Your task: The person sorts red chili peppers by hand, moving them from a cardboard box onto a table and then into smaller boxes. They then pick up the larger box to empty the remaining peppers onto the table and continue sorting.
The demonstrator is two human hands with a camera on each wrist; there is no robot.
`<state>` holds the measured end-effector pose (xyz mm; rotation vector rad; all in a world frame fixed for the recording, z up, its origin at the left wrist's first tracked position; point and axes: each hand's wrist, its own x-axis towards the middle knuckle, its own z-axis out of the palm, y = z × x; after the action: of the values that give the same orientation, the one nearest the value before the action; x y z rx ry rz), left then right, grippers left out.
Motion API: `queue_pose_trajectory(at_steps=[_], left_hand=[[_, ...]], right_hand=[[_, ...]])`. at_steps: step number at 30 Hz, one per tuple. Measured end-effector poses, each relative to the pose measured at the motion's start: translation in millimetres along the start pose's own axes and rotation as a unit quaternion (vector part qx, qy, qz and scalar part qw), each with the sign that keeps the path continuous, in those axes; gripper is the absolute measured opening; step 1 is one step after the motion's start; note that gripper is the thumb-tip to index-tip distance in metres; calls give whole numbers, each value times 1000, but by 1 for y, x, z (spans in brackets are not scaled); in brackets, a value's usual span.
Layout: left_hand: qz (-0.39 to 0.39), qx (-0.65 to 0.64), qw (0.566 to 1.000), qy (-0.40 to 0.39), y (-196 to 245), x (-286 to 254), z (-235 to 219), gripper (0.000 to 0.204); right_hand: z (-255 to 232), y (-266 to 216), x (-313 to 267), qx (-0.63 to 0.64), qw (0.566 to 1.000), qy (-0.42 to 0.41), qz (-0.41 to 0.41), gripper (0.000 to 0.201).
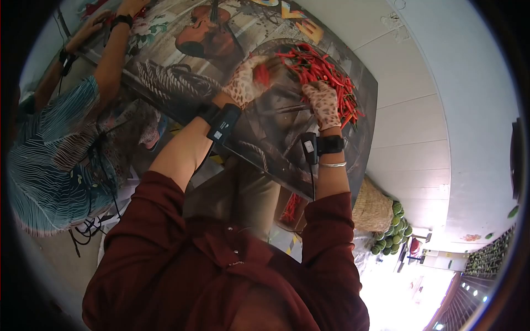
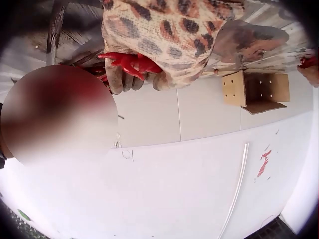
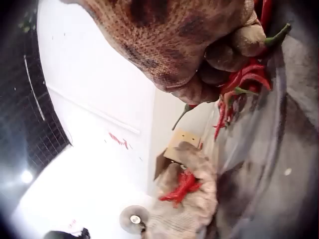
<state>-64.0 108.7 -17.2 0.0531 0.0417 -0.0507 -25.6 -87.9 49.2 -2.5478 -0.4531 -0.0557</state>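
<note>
Red chili peppers (image 1: 337, 83) with green stems lie in a heap on the printed tabletop (image 1: 276, 129). My left hand (image 1: 240, 85), in a spotted glove, is left of the heap and blurred in the head view. Its fingers curl round several red chili peppers (image 2: 132, 64), which also show against the palm in the right wrist view. At the near edge of the heap is my right hand (image 1: 323, 105), gloved alike. Its fingers are bent round a chili pepper whose green stem (image 3: 278, 37) pokes out past the fingertips; the rest is hidden by the glove.
Another person's arms (image 1: 110, 66) reach over the table at the far left. A cardboard box (image 2: 264, 89) with holes stands beyond the table. More red chilies (image 1: 291, 207) sit in a container below the table edge. Green round fruits (image 1: 395, 231) are piled beside a straw-coloured bundle (image 1: 372, 207).
</note>
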Motion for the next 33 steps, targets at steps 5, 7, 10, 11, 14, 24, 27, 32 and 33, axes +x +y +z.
queue_pose_trajectory(at_steps=[5, 7, 10, 11, 14, 24, 27, 32, 33], left_hand=[[-46, 13, 997, -57, 2, -5, 2, 31], [-66, 22, 995, -77, 5, -5, -3, 32], [-74, 6, 991, -107, 7, -3, -7, 31], [-68, 7, 994, -83, 6, -5, 1, 30], [-47, 18, 997, -50, 2, -1, 2, 29], [11, 100, 994, -43, 3, 18, -29, 23], [4, 79, 995, -65, 2, 6, -15, 20], [164, 300, 937, -71, 0, 7, -16, 19], [-25, 16, 1000, -2, 3, 2, -6, 19]], right_hand=[[0, -45, 1, 149, 989, -4, -10, 30], [16, -38, 9, 119, 989, 29, -86, 30], [17, -37, 7, 134, 988, 37, -65, 31], [12, -31, 6, 133, 988, 36, -64, 31], [-6, 0, -4, 85, 991, 81, -60, 29], [0, 15, -18, 4, 1000, -2, 12, 30], [8, 15, -21, -33, 999, -9, -39, 35], [1, 12, -34, -31, 995, -81, -43, 40], [-3, 9, -35, -48, 993, -101, -46, 42]])
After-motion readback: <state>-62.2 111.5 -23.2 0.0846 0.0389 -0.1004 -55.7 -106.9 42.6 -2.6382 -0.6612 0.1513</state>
